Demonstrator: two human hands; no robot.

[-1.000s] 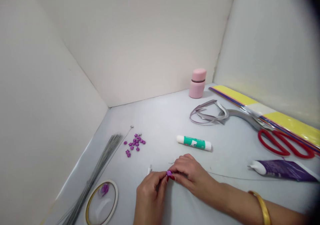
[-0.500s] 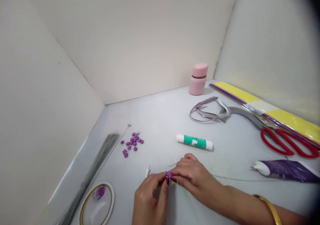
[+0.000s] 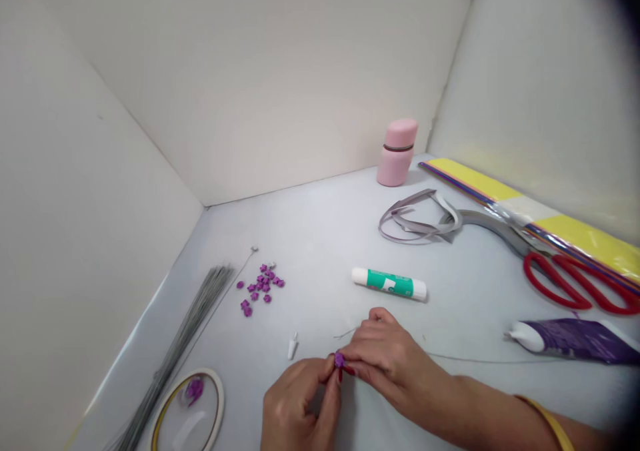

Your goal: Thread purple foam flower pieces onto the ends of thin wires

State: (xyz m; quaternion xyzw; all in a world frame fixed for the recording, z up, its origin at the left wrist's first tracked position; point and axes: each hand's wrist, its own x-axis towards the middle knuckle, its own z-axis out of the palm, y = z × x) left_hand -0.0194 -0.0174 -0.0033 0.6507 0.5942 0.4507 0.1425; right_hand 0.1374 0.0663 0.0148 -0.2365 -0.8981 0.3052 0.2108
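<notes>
My left hand (image 3: 300, 407) and my right hand (image 3: 387, 357) meet near the table's front edge, fingertips pinched together on a small purple paper flower (image 3: 339, 359). A thin wire (image 3: 480, 358) runs from under my right hand out to the right across the table. A small white cap (image 3: 292, 347) lies just left of my hands. Farther left, several more purple flowers (image 3: 260, 285) lie scattered on the table.
A glue stick (image 3: 389, 283) lies beyond my hands. A bundle of grey wires (image 3: 185, 331) and a tape ring (image 3: 187, 414) lie at left. Red-handled scissors (image 3: 565, 274), grey paper strips (image 3: 417, 221), a purple tube (image 3: 570, 339), yellow paper sheets (image 3: 565, 227) and a pink jar (image 3: 397, 152) sit right and back.
Both hands stay pinched on the purple flower, drifting slightly lower in the picture; my left hand has pulled away from the white cap. The view has shifted a little.
</notes>
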